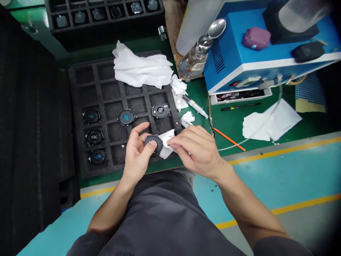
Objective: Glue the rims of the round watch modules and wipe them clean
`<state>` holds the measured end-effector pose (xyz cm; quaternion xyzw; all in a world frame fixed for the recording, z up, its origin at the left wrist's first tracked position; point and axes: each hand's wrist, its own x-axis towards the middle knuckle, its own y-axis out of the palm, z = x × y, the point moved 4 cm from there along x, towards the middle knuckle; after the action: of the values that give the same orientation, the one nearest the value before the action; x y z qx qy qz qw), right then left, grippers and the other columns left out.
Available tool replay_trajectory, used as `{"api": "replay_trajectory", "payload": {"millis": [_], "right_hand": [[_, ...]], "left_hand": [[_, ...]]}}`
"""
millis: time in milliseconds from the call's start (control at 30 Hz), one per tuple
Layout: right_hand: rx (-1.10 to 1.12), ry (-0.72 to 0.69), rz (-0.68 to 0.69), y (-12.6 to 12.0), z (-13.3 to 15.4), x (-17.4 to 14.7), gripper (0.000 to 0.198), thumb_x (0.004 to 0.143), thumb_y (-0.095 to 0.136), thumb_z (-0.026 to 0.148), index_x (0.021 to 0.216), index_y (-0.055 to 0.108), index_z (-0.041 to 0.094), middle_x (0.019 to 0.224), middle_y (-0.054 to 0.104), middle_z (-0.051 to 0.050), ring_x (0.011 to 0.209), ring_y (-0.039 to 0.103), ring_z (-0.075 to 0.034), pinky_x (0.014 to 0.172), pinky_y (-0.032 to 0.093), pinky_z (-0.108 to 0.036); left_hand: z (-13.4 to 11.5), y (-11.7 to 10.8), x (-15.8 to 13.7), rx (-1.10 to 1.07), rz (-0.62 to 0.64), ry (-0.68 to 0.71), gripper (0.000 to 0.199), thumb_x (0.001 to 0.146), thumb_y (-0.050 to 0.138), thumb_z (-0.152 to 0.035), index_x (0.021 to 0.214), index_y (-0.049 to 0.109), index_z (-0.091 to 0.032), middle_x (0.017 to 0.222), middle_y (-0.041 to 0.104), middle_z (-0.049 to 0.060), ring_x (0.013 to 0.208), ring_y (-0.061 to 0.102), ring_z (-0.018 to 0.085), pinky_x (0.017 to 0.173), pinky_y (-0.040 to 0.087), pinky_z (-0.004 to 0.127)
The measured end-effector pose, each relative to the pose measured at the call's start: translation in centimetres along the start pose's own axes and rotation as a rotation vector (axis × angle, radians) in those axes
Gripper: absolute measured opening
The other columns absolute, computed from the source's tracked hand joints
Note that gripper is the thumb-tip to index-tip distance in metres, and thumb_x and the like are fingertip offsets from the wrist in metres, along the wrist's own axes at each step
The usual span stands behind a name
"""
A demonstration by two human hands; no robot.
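My left hand (138,151) grips a round black watch case (156,145), its thumb pressed on the dark face. Beside the watch, my right hand (195,149) pinches a piece of white tissue (167,142) that touches the case edge. Both are held above the near right part of a black foam tray (114,161) with square compartments. Several more round watches sit in the tray, among them one with a blue mark (126,117) in the middle and one with a pale ring (161,110) at the right. A large white cloth (142,67) lies over the far compartments.
Crumpled tissues (187,119) and a syringe (195,106) lie right of the tray. Behind them stand a glass pump bottle (193,62) and a blue machine (231,53) with a clear tube (255,133). An orange stick (229,139) lies near the table edge. Another foam tray (106,26) is at the back.
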<state>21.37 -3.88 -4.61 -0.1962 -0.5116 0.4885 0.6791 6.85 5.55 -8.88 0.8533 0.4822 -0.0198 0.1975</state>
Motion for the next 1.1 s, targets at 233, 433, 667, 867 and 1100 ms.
{"api": "replay_trajectory", "payload": {"millis": [233,433,667,867,1100], "right_hand": [[-0.052,0.004,0.03,-0.1,0.4,0.0,0.009,0.097,0.061,0.016,0.097,0.069,0.019,0.078,0.071,-0.001,0.074,0.056,-0.018,0.069,0.038,-0.036],[-0.132,-0.029,0.031,-0.2,0.7,0.2,0.009,0.097,0.062,0.017,0.093,0.069,0.017,0.072,0.067,-0.001,0.071,0.054,-0.018,0.068,0.038,-0.036],[-0.222,-0.098,0.06,0.2,1.3,0.3,0.012,0.097,0.057,0.013,0.093,0.068,0.018,0.07,0.066,-0.002,0.073,0.055,-0.019,0.07,0.038,-0.036],[-0.192,-0.039,0.059,0.4,1.4,0.2,0.01,0.095,0.058,0.014,0.091,0.066,0.019,0.071,0.068,-0.002,0.071,0.056,-0.019,0.07,0.038,-0.037],[-0.205,0.05,0.015,0.9,1.4,0.3,0.011,0.095,0.058,0.015,0.09,0.066,0.02,0.074,0.07,-0.002,0.072,0.056,-0.019,0.074,0.039,-0.038]], "left_hand": [[0.0,0.0,-0.1,0.019,0.007,0.0,0.05,0.082,0.077,-0.025,0.128,0.057,-0.02,0.081,0.066,-0.002,0.07,0.059,0.012,0.067,0.047,0.025],[-0.3,0.3,-0.1,0.046,0.014,0.004,0.051,0.081,0.078,-0.025,0.127,0.055,-0.02,0.081,0.066,-0.002,0.07,0.059,0.012,0.066,0.048,0.025],[-0.4,0.5,0.0,0.104,0.008,0.035,0.051,0.08,0.076,-0.021,0.125,0.053,-0.019,0.077,0.062,-0.004,0.066,0.056,0.011,0.061,0.044,0.024],[-0.6,0.7,-0.2,0.107,-0.027,0.065,0.049,0.081,0.076,-0.021,0.124,0.052,-0.02,0.078,0.062,-0.004,0.068,0.057,0.012,0.064,0.045,0.025],[-0.5,0.5,-0.3,0.125,-0.018,0.077,0.05,0.081,0.078,-0.023,0.124,0.052,-0.02,0.079,0.063,-0.003,0.071,0.058,0.012,0.066,0.045,0.026]]}}
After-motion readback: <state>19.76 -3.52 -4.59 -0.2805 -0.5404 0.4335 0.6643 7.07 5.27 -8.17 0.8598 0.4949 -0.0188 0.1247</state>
